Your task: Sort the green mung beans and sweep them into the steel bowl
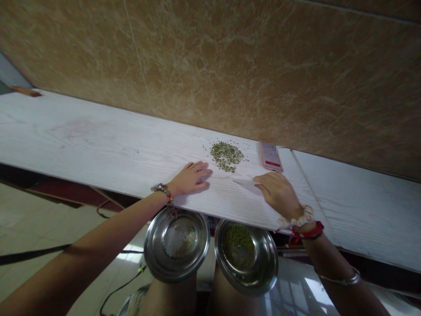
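My left hand [192,177] lies palm down on the white wood-grain table [141,149], fingers extended and a little apart, with nothing in them. To its right is a loose patch of small green beans [226,156] that look like mung beans, with stray ones around it. My right hand [276,191] is held over the table, right of the beans and just in front of a phone [271,157]. Its thumb and fingers are drawn together; whatever is between them is too small to make out.
Two steel bowls rest on my lap below the table edge. In the left bowl [151,259] is something whitish; the right bowl [271,263] holds green beans. A brown marbled wall [210,66] rises behind the table. A brown object [26,91] lies at the far left.
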Action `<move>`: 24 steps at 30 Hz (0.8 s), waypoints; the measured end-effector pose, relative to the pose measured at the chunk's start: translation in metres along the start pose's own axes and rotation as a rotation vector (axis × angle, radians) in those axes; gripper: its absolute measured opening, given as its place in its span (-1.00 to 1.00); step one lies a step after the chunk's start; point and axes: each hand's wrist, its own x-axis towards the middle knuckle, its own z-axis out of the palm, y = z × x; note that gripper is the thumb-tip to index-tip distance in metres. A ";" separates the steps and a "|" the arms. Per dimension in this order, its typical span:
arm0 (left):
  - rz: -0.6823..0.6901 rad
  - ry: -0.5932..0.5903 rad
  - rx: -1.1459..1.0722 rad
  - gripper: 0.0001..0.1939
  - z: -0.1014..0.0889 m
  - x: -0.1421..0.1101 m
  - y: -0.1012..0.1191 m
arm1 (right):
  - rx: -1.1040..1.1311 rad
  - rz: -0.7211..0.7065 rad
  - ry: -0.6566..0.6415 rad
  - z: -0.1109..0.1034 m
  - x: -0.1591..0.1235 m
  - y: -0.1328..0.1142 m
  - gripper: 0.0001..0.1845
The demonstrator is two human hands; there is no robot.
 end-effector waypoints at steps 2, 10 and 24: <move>-0.003 -0.006 0.000 -0.56 0.000 0.000 0.001 | 0.039 -0.022 -0.010 -0.006 -0.003 0.002 -0.78; 0.015 0.024 -0.004 -0.56 0.002 0.000 -0.002 | 0.083 0.007 -0.060 -0.018 -0.003 0.000 -0.77; 0.001 -0.006 -0.003 -0.56 0.000 0.000 0.000 | -0.005 -0.002 -0.032 -0.050 -0.026 -0.025 -0.78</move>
